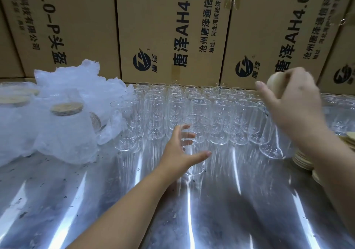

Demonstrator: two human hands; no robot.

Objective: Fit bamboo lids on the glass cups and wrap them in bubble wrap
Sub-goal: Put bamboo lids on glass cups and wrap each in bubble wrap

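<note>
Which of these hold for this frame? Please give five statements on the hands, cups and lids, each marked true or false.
1. The left hand grips a glass cup in front of the rows of cups. True.
2. The right hand is empty. False: it holds a bamboo lid.
3. The gripped cup already carries a lid. False: its rim is open.
4. Lidded cups in bubble wrap lie at the left of the table. True.
5. Spare lids are piled at the table's left edge. False: the stack of lids sits at its right edge.
</note>
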